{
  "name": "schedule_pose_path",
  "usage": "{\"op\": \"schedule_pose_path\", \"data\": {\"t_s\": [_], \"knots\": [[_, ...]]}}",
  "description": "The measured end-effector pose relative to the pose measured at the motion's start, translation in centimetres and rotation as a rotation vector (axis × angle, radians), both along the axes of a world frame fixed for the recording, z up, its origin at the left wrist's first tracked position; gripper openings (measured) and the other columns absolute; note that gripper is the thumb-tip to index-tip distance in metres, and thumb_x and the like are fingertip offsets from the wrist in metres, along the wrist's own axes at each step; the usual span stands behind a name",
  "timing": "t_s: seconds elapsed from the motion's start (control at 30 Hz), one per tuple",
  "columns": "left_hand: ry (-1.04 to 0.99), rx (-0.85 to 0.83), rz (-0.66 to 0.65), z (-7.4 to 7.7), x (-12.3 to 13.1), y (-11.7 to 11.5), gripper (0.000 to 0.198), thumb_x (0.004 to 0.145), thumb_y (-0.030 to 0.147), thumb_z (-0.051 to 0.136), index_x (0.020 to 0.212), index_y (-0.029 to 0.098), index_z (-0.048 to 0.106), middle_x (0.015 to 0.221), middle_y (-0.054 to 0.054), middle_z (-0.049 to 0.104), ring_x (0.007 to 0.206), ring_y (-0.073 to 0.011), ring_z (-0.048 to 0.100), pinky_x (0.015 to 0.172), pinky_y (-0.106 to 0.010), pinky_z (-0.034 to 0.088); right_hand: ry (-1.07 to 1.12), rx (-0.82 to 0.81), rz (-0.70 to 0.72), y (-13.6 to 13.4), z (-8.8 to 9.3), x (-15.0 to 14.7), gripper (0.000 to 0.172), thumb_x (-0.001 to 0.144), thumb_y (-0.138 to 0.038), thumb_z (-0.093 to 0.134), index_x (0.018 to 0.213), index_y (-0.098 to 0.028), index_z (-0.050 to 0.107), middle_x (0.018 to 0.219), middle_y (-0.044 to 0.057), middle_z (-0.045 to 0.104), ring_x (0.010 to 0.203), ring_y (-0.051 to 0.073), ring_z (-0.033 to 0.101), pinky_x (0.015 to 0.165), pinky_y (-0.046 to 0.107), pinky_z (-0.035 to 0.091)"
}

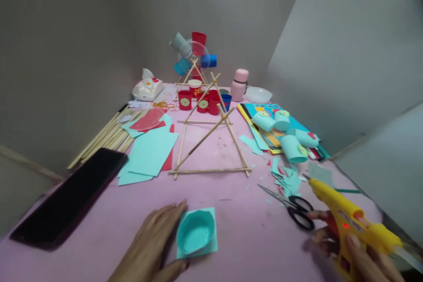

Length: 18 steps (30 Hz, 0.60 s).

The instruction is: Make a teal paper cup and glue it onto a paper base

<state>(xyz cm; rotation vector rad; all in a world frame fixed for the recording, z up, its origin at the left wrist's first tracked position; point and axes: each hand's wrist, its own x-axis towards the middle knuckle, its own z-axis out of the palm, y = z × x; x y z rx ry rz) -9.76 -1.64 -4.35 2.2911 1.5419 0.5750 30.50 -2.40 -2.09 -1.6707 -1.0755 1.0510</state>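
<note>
My left hand rests on the table with its fingers apart, beside a turquoise paper cup shape. That shape stands on a turquoise paper square. At the lower right my right hand is wrapped round the handle of a yellow glue gun, whose red light is lit. Its nozzle points up and to the left. Black-handled scissors lie just left of the glue gun, blades toward the middle. Turquoise paper scraps are scattered above them.
A wooden stick frame stands mid-table. Left are a phone, sticks and turquoise sheets. Right are decorated paper cylinders. Behind stand red cups, a pink bottle, a bowl and a cup wheel.
</note>
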Motion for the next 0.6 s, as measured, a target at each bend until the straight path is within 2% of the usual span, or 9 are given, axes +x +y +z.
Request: {"op": "schedule_pose_path", "data": {"t_s": [0.1,0.13,0.2,0.3,0.43,0.6], "knots": [[-0.052,0.07,0.046,-1.2,-0.1,0.5,0.067,0.081,0.041,0.056,0.141,0.042,0.025,0.139,-0.001,0.051,0.125,-0.0286,0.049,0.099,-0.048,0.046,-0.545,0.005,-0.047,0.9,0.3,5.4,0.05,0.079,-0.06,0.053,0.112,-0.023,0.054,0.094,0.011,0.07,0.083,0.029,0.067,0.071,0.037,0.055],[-0.069,0.083,0.065,-1.4,-0.1,0.6,0.064,0.081,0.043,0.055,0.14,0.041,0.028,0.138,-0.001,0.051,0.125,-0.0287,0.049,0.1,-0.047,0.046,-0.695,0.022,-0.011,1.4,0.3,6.7,0.048,0.08,-0.058,0.053,0.111,-0.021,0.053,0.1,0.013,0.069,0.087,0.03,0.067,0.073,0.038,0.055],[-0.083,0.099,0.084,-1.7,0.0,0.7,0.062,0.081,0.044,0.055,0.139,0.04,0.033,0.137,-0.001,0.053,0.124,-0.0291,0.05,0.099,-0.046,0.046,-0.915,0.094,0.07,2.5,-0.1,8.6,0.042,0.084,-0.052,0.043,0.107,-0.018,0.054,0.099,0.016,0.068,0.085,0.031,0.066,0.07,0.04,0.054],[-0.046,0.132,0.076,-1.7,0.0,0.6,0.063,0.081,0.043,0.055,0.14,0.039,0.032,0.137,-0.001,0.053,0.124,-0.0298,0.051,0.097,-0.048,0.048,-1.002,0.138,0.179,4.1,-1.2,9.7,0.037,0.083,-0.047,0.046,0.101,-0.018,0.057,0.099,0.016,0.068,0.089,0.033,0.064,0.076,0.044,0.052],[0.043,0.132,0.024,-0.9,-0.1,0.3,0.068,0.082,0.037,0.058,0.142,0.04,0.025,0.138,-0.001,0.053,0.124,-0.0295,0.052,0.096,-0.049,0.049,-1.022,0.184,0.244,5.4,-2.8,10.4,0.038,0.082,-0.044,0.049,0.105,-0.016,0.057,0.109,0.019,0.064,0.101,0.036,0.06,0.086,0.049,0.047],[0.043,0.032,0.044,1.1,0.7,-0.1,0.064,0.08,0.028,0.061,0.14,0.03,0.038,0.14,-0.005,0.052,0.127,-0.0292,0.048,0.101,-0.048,0.044,-0.992,0.245,0.303,5.9,-3.6,12.7,0.045,0.077,-0.047,0.052,0.105,-0.013,0.059,0.109,0.024,0.063,0.1,0.04,0.06,0.091,0.056,0.044]]}}
